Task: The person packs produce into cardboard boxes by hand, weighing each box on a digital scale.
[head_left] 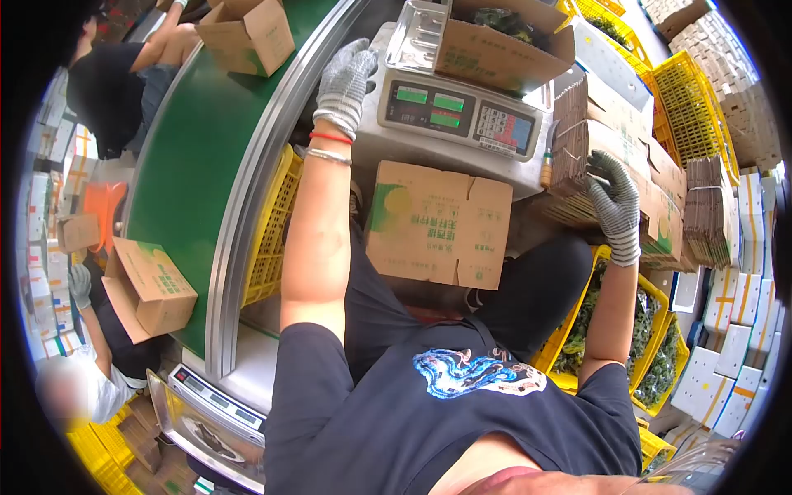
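My left hand (346, 87), in a grey-striped glove, reaches forward between the conveyor and the digital scale (458, 117), its fingers stretched out and holding nothing. On the scale sits an open carton (503, 62) with dark green produce inside. My right hand (615, 202), gloved too, has its fingers apart and overlaps the bundled flat cartons (590, 140) on the right. A flattened printed carton (439, 224) lies in front of me, above my legs.
A green conveyor belt (186, 181) with a metal rail runs along the left, carrying an open box (157, 289) and another box (247, 37). Two people work beyond it. Yellow crates (652, 346) of greens stand at my right. Another scale (214, 396) stands lower left.
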Demonstrator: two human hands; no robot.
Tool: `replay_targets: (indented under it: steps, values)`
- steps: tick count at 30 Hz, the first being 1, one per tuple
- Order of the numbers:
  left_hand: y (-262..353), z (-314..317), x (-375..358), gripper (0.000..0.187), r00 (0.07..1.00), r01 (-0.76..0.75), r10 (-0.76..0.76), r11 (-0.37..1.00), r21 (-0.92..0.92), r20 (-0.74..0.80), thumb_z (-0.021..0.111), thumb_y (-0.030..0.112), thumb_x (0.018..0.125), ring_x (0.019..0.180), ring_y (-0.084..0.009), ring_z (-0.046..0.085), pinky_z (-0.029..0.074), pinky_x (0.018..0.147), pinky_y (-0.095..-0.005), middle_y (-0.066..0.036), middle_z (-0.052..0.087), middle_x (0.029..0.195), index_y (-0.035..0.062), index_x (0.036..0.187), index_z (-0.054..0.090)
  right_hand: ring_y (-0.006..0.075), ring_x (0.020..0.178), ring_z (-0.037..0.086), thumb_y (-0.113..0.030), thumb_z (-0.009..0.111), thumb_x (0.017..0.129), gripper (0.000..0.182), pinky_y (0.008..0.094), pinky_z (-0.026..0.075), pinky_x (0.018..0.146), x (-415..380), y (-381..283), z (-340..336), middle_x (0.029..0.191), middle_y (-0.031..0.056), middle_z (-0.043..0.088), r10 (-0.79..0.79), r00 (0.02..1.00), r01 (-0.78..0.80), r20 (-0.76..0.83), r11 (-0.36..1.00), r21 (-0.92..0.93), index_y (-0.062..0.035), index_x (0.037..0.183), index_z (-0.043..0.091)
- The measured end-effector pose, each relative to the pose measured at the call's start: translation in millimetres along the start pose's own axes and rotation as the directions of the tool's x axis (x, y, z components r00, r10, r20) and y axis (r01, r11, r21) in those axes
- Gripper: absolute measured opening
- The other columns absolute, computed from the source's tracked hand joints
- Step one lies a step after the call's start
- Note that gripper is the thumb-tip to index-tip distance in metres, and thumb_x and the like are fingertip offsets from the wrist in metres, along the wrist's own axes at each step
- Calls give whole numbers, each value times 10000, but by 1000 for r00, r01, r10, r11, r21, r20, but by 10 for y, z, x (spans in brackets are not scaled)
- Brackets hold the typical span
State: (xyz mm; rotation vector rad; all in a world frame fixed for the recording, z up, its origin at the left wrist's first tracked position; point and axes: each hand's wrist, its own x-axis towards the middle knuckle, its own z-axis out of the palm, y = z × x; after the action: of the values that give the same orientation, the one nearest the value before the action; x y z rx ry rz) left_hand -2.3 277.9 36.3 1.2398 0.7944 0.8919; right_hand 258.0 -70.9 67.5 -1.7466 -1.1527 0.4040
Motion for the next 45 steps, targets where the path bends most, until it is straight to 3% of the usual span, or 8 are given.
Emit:
replay_targets:
  steps: [8, 14, 21, 29, 30, 36, 39, 45]
  values:
    - [-90, -192, 175, 403, 967, -229, 251, 924, 307, -33, 614, 210, 848, 915, -139, 588, 479, 739, -285, -68, 627, 1056, 28, 1204, 560, 130, 973, 612, -16, 612, 813, 303, 275, 509, 814, 498, -669, 206, 1076, 63, 638, -175, 983, 180, 48, 967, -178, -35, 1115, 618]
    - [57, -134, 81, 455, 972, -218, 233, 932, 291, -17, 622, 245, 809, 1068, -247, 591, 434, 938, -317, -170, 628, 1134, -9, 1183, 574, 157, 831, 655, -171, 643, 815, 271, 296, 506, 769, 1588, -952, 438, 928, 86, 686, -322, 946, 303, 38, 838, -454, -109, 1078, 657]
    - [132, -94, 11, 435, 963, -260, 269, 892, 371, 28, 625, 238, 809, 1060, -261, 605, 449, 924, -321, -180, 629, 1132, -8, 1164, 579, 284, 894, 644, -226, 677, 758, 247, 372, 499, 825, 2589, -805, 932, 959, 63, 682, -61, 993, 121, 105, 595, -795, -223, 1006, 682]
    - [227, -115, -63, 432, 951, -296, 305, 861, 413, 45, 621, 278, 802, 1014, -272, 621, 460, 900, -334, -177, 651, 1068, 7, 1138, 600, 312, 890, 624, -234, 645, 763, 194, 370, 487, 834, 2717, -560, 607, 992, 118, 643, -338, 940, 217, -56, 712, -668, -144, 927, 699]
    - [237, -114, -77, 429, 952, -294, 302, 865, 407, 46, 621, 277, 801, 1017, -273, 620, 460, 900, -334, -174, 651, 1071, 10, 1137, 601, 169, 836, 619, -211, 653, 783, 162, 273, 481, 772, 2574, -720, 600, 914, 74, 672, -298, 954, 190, -20, 656, -731, -92, 886, 689]
    - [184, -101, -80, 409, 952, -298, 301, 863, 408, 59, 615, 276, 813, 1036, -276, 613, 458, 903, -332, -164, 647, 1090, 19, 1131, 608, 200, 836, 641, -298, 684, 750, 215, 297, 492, 774, 2675, -415, 528, 888, 91, 688, 110, 976, 75, 189, 643, -762, -129, 881, 710]
    - [221, -79, -104, 394, 956, -285, 286, 855, 433, 64, 610, 275, 823, 1041, -274, 612, 455, 907, -328, -166, 644, 1097, 29, 1131, 612, 224, 807, 650, -308, 688, 742, 208, 311, 500, 759, 2462, -684, 679, 881, 81, 691, 93, 974, 149, 208, 429, -891, -156, 880, 718]
    - [182, -72, -48, 430, 962, -262, 261, 810, 525, 77, 588, 327, 813, 1044, -292, 604, 451, 912, -342, -148, 640, 1111, 52, 1143, 613, 199, 749, 631, -242, 700, 742, 173, 292, 496, 733, 2569, -582, 542, 800, 82, 675, 103, 981, 81, 165, 557, -827, -104, 847, 697]
